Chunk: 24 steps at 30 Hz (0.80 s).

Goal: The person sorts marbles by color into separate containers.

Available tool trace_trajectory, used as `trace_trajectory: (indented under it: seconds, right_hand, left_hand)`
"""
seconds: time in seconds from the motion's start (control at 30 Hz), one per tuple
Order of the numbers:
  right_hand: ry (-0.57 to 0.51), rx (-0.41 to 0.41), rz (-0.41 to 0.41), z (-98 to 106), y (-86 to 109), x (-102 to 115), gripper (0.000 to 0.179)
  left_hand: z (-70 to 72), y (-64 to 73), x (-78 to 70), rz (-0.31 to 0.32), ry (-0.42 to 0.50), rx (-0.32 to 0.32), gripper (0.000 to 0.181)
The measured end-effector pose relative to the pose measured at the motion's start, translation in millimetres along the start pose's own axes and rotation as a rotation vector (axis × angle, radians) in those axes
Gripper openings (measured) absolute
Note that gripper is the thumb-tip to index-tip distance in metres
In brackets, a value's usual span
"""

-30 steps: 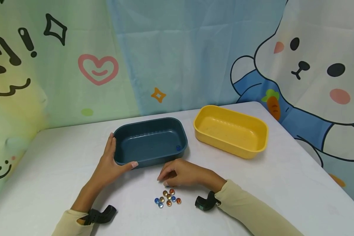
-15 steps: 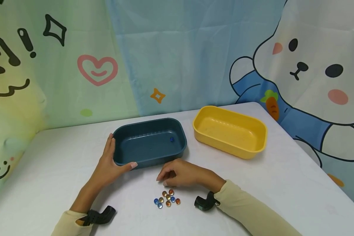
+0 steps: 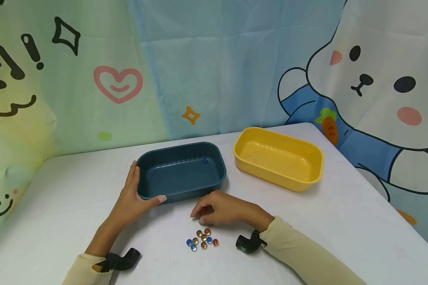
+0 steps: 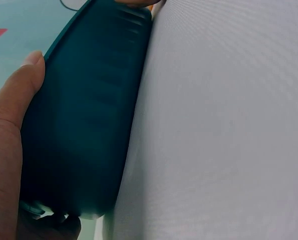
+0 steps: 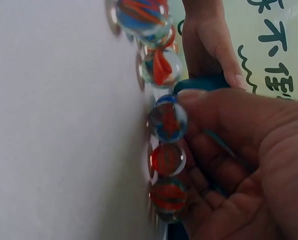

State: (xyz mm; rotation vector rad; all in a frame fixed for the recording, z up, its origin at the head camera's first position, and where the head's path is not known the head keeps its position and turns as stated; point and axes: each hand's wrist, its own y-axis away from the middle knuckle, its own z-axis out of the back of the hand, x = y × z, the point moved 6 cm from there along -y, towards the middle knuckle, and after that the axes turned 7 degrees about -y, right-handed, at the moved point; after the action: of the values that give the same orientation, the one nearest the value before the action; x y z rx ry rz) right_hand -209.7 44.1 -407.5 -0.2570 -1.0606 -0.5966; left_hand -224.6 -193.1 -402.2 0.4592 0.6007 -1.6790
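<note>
My left hand grips the left end of a dark blue plastic tub, its thumb along the front rim and its fingers round the left side. In the left wrist view that thumb lies at the rim. One blue marble sits inside the tub toward the back right. Just in front of the tub, my right hand hangs loosely curled, holding nothing that shows. Several glass marbles, blue, amber and orange, lie in a loose cluster close below its fingertips. The right wrist view shows striped marbles beside that hand.
A yellow tub stands to the right of the blue one, with nothing visible in it. Both rest on a white-covered table. A printed cartoon curtain hangs along the table's back edge.
The blue marble inside the tub has rolled from near the front right corner back toward the far wall. Both hands and the marbles on the table have stayed put.
</note>
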Motion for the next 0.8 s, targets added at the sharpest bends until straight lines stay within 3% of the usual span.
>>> trace_trajectory:
  seconds: [0.43, 0.8]
  right_hand:
    - [-0.019, 0.053, 0.002, -5.3, -2.2, -0.3, 0.02]
    - [-0.014, -0.033, 0.001, 1.6, 0.2, 0.0, 0.013]
  left_hand:
    - [2.1, 3.7, 0.6, 0.017, -0.011, 0.003, 0.119]
    - [1.4, 0.9, -2.4, 0.001, -0.014, -0.001, 0.119]
